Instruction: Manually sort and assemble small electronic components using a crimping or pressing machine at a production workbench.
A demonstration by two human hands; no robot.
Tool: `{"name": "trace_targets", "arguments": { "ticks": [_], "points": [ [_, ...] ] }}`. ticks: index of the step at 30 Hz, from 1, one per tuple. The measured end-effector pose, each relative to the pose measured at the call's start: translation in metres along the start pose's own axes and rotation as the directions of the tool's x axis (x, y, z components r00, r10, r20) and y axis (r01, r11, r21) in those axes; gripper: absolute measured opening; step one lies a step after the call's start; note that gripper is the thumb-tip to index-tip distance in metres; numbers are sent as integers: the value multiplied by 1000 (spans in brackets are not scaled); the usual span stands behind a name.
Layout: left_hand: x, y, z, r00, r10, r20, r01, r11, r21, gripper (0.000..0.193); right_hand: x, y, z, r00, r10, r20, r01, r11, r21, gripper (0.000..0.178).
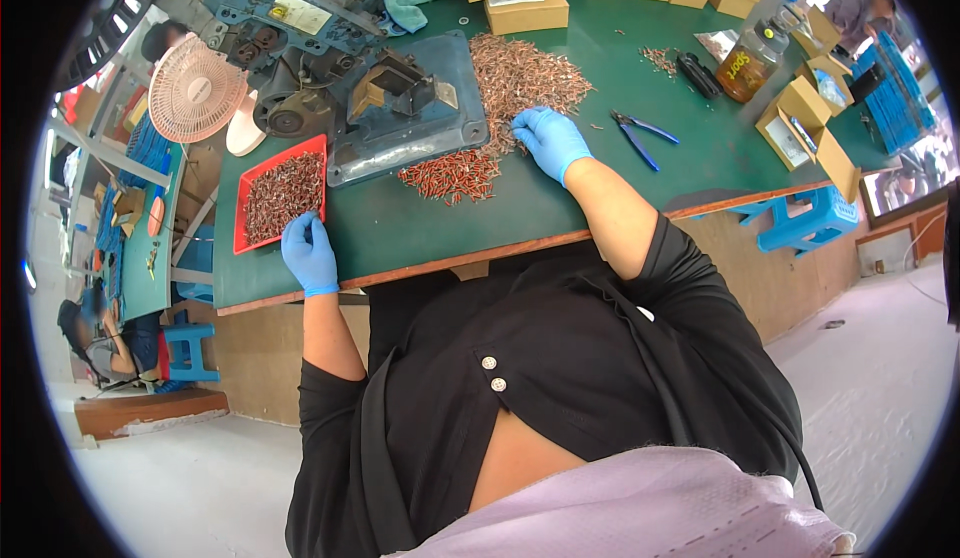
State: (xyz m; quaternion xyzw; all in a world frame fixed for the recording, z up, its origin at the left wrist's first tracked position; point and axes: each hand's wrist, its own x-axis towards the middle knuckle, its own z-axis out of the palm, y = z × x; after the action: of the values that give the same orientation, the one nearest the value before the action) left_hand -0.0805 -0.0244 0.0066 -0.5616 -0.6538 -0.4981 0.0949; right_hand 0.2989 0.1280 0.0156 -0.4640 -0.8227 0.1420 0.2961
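Both my hands wear blue gloves. My left hand (310,253) is at the near right corner of a red tray (240,220), its fingers drawn together; whatever they hold is too small to make out. Inside the tray lie many small reddish-brown metal parts (285,198). My right hand (555,145) rests at the near edge of a big heap of small copper-coloured parts (525,73), fingers curled inward, their tips partly hidden. Between my hands, a smaller pile of red-orange parts (455,178) lies in front of the machine's grey-blue base plate (400,153).
A blue-grey machine (290,18) stands at the back left beside a pink fan (198,88). Blue-handled cutters (640,141), a black object (698,75) and a drink bottle (752,63) lie or stand right of the heap. Cardboard boxes (530,10) line the green table's (400,233) back.
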Motion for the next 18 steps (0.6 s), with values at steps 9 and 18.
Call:
{"name": "trace_targets", "arguments": {
  "ticks": [9,18],
  "points": [
    [3,0,5,1000,2,1,-2,1000,5,9,2,0,-4,999,41,-16,-41,999,-20,15],
    [7,3,3,999,45,-22,-45,999,23,9,7,-4,-11,999,38,15,-37,997,-67,17]
  ]
}}
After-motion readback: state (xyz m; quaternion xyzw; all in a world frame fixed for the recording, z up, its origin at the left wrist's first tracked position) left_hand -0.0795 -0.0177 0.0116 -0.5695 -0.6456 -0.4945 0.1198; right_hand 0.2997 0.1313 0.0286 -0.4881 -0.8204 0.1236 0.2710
